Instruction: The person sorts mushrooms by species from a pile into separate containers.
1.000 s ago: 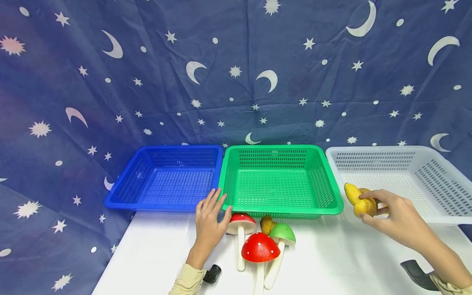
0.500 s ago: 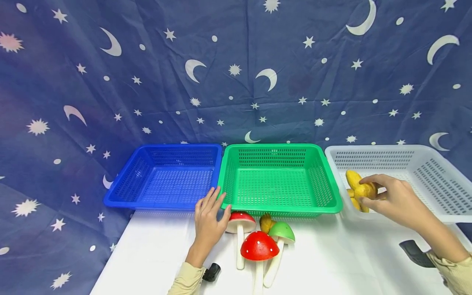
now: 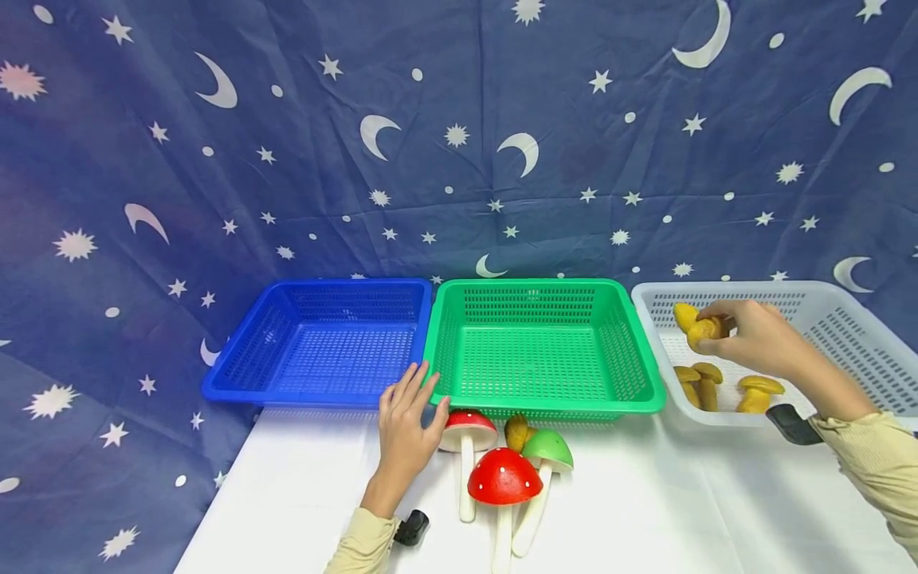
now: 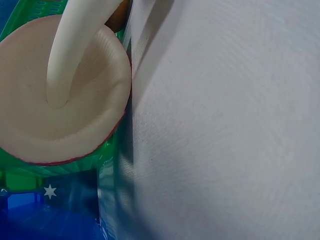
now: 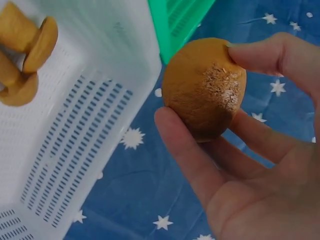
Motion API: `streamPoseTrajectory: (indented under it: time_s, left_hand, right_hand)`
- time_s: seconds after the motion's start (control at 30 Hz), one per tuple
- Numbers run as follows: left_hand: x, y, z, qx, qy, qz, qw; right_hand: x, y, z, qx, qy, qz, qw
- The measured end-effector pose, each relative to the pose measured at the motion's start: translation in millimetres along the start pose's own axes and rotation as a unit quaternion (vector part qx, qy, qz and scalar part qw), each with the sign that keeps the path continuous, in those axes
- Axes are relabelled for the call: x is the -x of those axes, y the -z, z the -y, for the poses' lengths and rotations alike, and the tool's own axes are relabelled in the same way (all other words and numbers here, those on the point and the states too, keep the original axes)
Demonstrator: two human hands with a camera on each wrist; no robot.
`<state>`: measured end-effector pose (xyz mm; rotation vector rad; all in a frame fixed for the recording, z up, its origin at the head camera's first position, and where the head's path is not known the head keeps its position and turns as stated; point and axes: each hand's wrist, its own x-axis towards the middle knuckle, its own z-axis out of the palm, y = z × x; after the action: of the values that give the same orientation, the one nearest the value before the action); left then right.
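Observation:
My right hand pinches a yellow-brown toy mushroom between thumb and fingers over the white basket. The right wrist view shows its rounded cap gripped at the sides. Several similar brown mushrooms lie in that basket. My left hand has its fingers extended at the front corners of the blue basket and green basket; contact with the rims is unclear. Beside its thumb leans a red-capped mushroom. The left wrist view shows a pale cap underside, with no hand visible.
On the white table lie another red mushroom with white dots, a green-capped mushroom and a brown one partly behind it. A blue cloth with moons and stars hangs behind the baskets.
My right hand has moved back and up over the white basket, still holding the brown mushroom, which uncovers the mushrooms at the basket's front. My left hand has stayed in place.

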<state>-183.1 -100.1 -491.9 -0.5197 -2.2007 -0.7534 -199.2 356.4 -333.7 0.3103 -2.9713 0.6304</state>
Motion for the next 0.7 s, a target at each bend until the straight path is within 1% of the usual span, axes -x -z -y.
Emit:
streamPoseTrajectory:
  time_s: [0.1,0.23,0.53,0.7]
  left_hand:
    - [0.5,-0.2,0.6,0.0,0.002,0.002,1.0]
    - [0.2,-0.5,0.7,0.003,0.008,0.009,0.9999]
    - [1.6,0.2,1.3,-0.001,0.006,0.005,1.0]
    - [1.8,-1.8,1.8,-0.003,0.001,0.006,1.0]
  right_hand:
    - [-12.8,0.1,-5.3,-0.006,-0.012,0.042,0.999]
    - [-26.4,-3.5,-13.7,-0.007,-0.022,0.086,0.996]
    - [-46.9,-22.1,-29.1,-0.005,-0.04,0.133,0.9903]
    - [-53.4,-30.0,-36.4,-0.004,-0.035,0.158,0.9869]
